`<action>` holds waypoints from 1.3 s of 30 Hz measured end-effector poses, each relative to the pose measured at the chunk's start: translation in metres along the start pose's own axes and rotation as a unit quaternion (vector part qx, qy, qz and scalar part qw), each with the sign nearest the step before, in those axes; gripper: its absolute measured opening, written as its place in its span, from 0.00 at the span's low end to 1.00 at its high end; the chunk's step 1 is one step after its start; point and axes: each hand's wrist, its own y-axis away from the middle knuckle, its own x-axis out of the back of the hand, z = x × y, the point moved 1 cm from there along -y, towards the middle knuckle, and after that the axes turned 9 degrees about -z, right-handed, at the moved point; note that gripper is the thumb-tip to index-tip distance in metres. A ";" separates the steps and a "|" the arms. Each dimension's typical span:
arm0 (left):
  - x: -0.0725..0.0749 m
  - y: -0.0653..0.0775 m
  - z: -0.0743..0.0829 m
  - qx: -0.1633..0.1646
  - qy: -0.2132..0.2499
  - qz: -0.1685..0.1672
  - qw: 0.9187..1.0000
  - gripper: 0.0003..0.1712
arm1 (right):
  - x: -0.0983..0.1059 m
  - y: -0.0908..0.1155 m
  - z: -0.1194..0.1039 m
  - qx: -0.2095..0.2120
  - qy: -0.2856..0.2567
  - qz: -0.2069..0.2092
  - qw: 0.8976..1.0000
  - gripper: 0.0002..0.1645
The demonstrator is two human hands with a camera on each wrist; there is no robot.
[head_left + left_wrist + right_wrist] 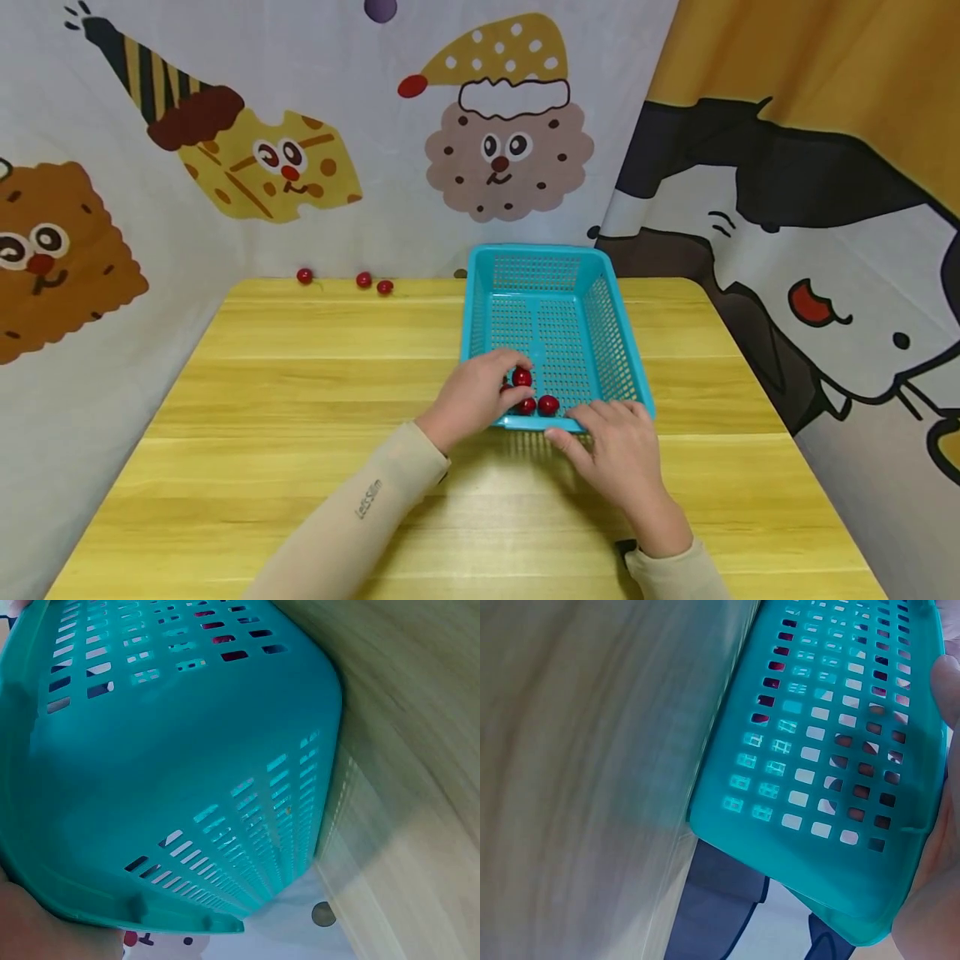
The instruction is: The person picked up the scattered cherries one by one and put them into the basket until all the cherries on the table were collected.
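Observation:
A turquoise perforated plastic basket point(474, 312) stands on the table with several red cherries near its front wall. My left hand point(480, 392) reaches over the front left corner, its thumb and fingertips around one cherry point(522, 377). Another cherry point(548, 406) lies just to the right, on the basket floor. With fingers over the front rim and thumb outside it, my right hand point(618, 454) holds the basket at its front right. In the left wrist view the basket's side point(172, 750) hides the fingertips. Red shows through the holes of its wall point(810, 859) in the right wrist view.
Three more cherries lie along the back left of the wooden table point(300, 392), one of them a red cherry point(304, 276) near the back edge. A printed cloth point(300, 50) with cartoon figures hangs right behind the table.

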 end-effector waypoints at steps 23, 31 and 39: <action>-0.004 -0.002 -0.001 0.037 -0.022 -0.032 0.999 0.20 | -0.001 0.003 -0.001 -0.001 0.001 -0.002 1.000 0.43; -0.004 -0.002 -0.002 0.046 -0.045 -0.046 0.997 0.25 | -0.001 0.002 -0.001 0.002 0.001 0.004 1.000 0.44; -0.004 -0.002 -0.001 0.049 -0.063 -0.046 0.996 0.22 | -0.001 0.003 -0.001 -0.001 0.002 0.004 1.000 0.45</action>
